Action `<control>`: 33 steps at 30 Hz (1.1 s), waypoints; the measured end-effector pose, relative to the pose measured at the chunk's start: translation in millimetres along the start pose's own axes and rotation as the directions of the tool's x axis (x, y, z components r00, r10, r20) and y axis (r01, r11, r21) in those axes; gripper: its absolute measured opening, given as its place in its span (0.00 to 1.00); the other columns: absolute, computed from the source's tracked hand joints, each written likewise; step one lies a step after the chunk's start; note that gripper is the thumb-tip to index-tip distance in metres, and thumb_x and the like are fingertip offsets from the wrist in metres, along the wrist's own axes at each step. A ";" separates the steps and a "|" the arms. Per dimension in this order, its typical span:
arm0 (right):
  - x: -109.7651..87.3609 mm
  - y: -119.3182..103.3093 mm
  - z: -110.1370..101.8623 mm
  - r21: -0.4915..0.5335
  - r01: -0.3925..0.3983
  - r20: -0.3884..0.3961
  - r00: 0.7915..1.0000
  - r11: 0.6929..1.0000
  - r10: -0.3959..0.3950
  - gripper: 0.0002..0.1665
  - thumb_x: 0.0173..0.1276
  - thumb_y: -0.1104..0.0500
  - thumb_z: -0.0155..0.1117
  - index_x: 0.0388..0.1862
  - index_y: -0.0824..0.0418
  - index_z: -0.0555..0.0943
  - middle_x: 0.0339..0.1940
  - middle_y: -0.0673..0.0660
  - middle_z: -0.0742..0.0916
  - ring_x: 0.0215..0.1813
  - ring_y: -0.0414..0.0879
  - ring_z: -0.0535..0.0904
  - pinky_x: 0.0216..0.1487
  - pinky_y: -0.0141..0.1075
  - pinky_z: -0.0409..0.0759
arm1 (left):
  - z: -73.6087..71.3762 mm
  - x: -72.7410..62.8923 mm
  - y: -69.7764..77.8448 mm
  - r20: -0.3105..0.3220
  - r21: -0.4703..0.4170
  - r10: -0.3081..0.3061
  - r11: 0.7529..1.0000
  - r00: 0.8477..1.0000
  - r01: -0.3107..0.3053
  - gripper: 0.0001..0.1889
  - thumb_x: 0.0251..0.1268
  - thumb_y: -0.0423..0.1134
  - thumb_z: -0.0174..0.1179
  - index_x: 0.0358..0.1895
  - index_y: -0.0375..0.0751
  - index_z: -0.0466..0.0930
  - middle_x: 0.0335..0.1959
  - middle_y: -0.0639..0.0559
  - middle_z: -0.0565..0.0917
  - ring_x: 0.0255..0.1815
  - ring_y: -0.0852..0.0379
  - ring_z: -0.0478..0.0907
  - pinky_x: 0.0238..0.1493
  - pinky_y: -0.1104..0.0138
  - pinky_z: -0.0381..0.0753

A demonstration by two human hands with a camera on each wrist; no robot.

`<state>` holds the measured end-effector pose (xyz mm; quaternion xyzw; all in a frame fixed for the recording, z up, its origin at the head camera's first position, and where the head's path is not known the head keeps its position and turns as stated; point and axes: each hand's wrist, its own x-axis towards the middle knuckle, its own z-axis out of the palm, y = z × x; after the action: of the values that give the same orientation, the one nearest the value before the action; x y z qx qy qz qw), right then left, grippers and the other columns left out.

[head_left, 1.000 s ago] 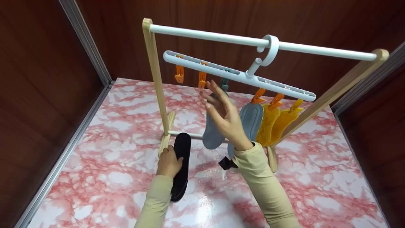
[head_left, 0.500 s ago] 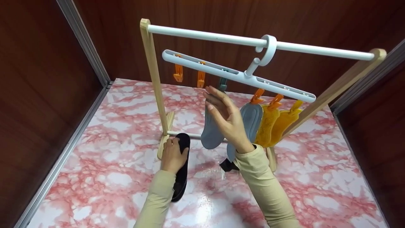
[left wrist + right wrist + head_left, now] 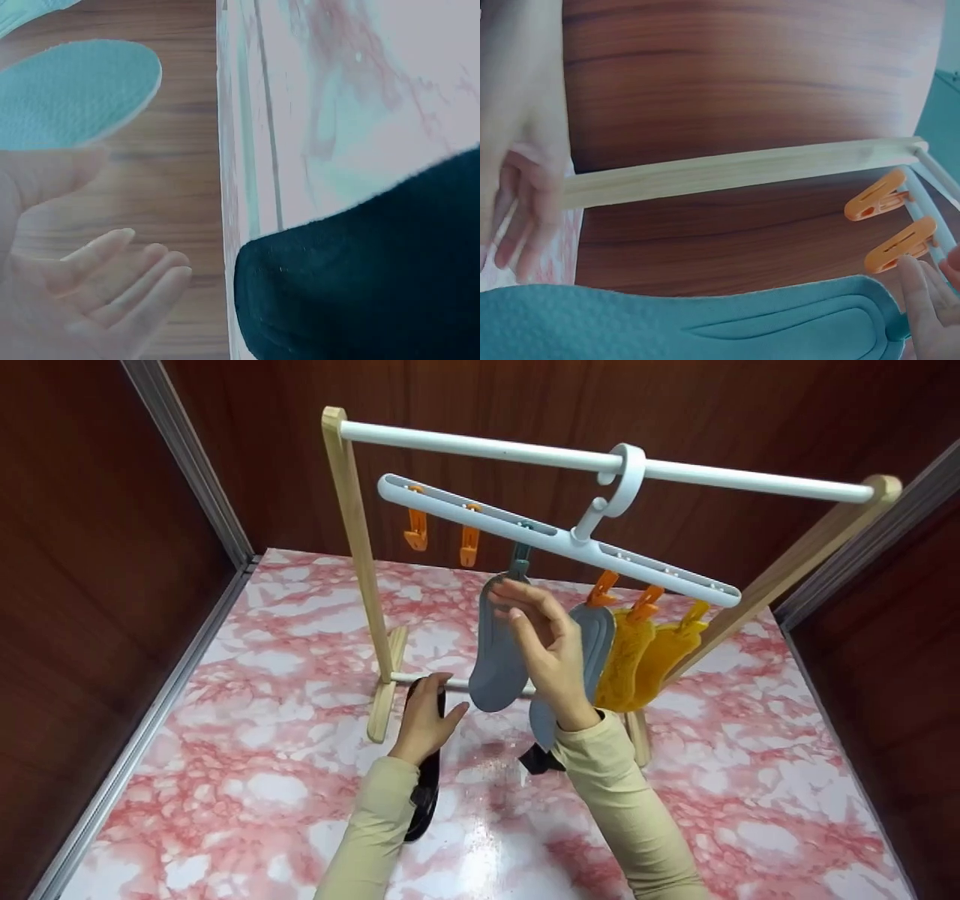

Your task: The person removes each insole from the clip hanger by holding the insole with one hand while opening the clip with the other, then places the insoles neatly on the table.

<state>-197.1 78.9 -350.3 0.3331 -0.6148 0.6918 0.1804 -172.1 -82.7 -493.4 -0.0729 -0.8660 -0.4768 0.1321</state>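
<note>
Find the grey insole (image 3: pixel 495 664) hanging lengthwise twelve to six, at nine o'clock from the nearer right hand (image 3: pixel 550 649), near two from the left hand (image 3: pixel 429 716). See hands apart, fingers loose; cannot tell right-hand contact.

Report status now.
Left hand empty over black foot-shaped item. Right hand raised near grey foot-shaped insole, contact unclear. Insole hangs from dark-green plastic clip. No obstruction seen.

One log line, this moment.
left hand: open, over black insole; right hand: open, beside grey insole on green clip; two orange clips: bare
</note>
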 end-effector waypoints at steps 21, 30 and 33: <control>-6.0 4.5 -9.3 -0.019 -0.037 -0.300 0.953 0.999 0.030 0.12 0.69 0.71 0.51 0.49 0.74 0.76 0.46 0.61 0.85 0.50 0.54 0.82 0.52 0.41 0.80 | 14.2 15.6 21.3 0.002 -0.238 0.118 0.964 0.993 -0.114 0.24 0.63 0.41 0.63 0.56 0.29 0.71 0.50 0.35 0.80 0.49 0.42 0.81 0.51 0.58 0.80; -6.3 5.8 -11.5 -0.075 -0.016 -0.267 0.964 0.997 -0.005 0.19 0.67 0.71 0.54 0.57 0.76 0.74 0.55 0.69 0.81 0.57 0.65 0.77 0.61 0.44 0.75 | 17.0 20.3 35.4 0.032 -0.276 0.043 0.961 0.999 -0.032 0.23 0.64 0.44 0.62 0.56 0.34 0.73 0.50 0.38 0.82 0.51 0.44 0.80 0.52 0.53 0.78; -5.9 6.1 -12.7 -0.078 -0.016 -0.238 0.971 0.997 -0.003 0.23 0.65 0.70 0.56 0.60 0.76 0.71 0.58 0.70 0.79 0.60 0.62 0.77 0.63 0.44 0.73 | 18.5 21.9 38.3 0.017 -0.302 0.037 0.953 0.999 -0.030 0.21 0.64 0.42 0.63 0.56 0.34 0.73 0.49 0.38 0.82 0.51 0.45 0.81 0.52 0.54 0.78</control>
<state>-199.9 91.1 -359.1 0.2383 -0.6169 0.7023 0.2635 -186.3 -46.6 -465.4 -0.1121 -0.7831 -0.6002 0.1180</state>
